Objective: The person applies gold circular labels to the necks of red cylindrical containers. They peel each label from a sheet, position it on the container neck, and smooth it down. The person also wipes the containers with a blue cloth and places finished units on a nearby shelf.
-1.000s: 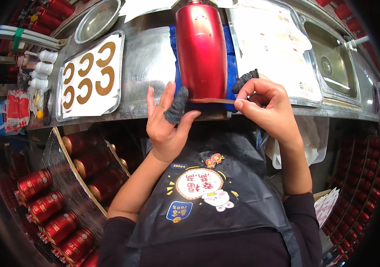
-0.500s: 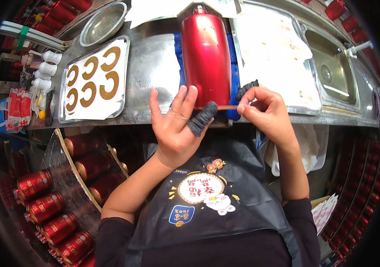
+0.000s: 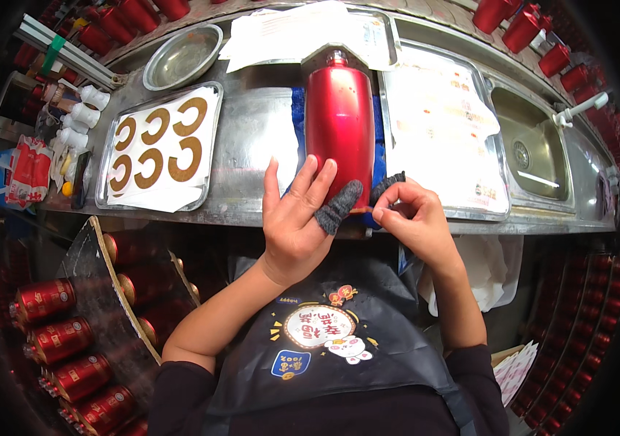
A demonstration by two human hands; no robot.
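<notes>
A shiny red metal bottle (image 3: 340,120) lies on its side, its neck away from me and its base near the counter's front edge. My left hand (image 3: 297,225) rests against its lower left side, fingers spread; a dark knit finger sleeve (image 3: 339,206) covers the thumb, which presses near the base. Beside the base on the right, my right hand (image 3: 415,218) pinches the end of a thin orange-brown strip (image 3: 360,211) between thumb and finger. The strip runs along the bottle's base toward my left thumb, which hides part of it. Another dark sleeve (image 3: 386,187) covers a finger of my right hand.
Blue cloth (image 3: 379,138) lies under the bottle. To the left, a tray (image 3: 208,174) holds several gold C-shaped pieces on white paper, below a metal bowl (image 3: 179,58). A tray of white sheets (image 3: 440,131) and a sink (image 3: 535,145) are to the right. Red bottles (image 3: 59,334) stand lower left.
The whole view has shifted, so the bottle and counter sit lower. My right hand has come closer to the bottle's base, and less of the strip shows between my hands.
</notes>
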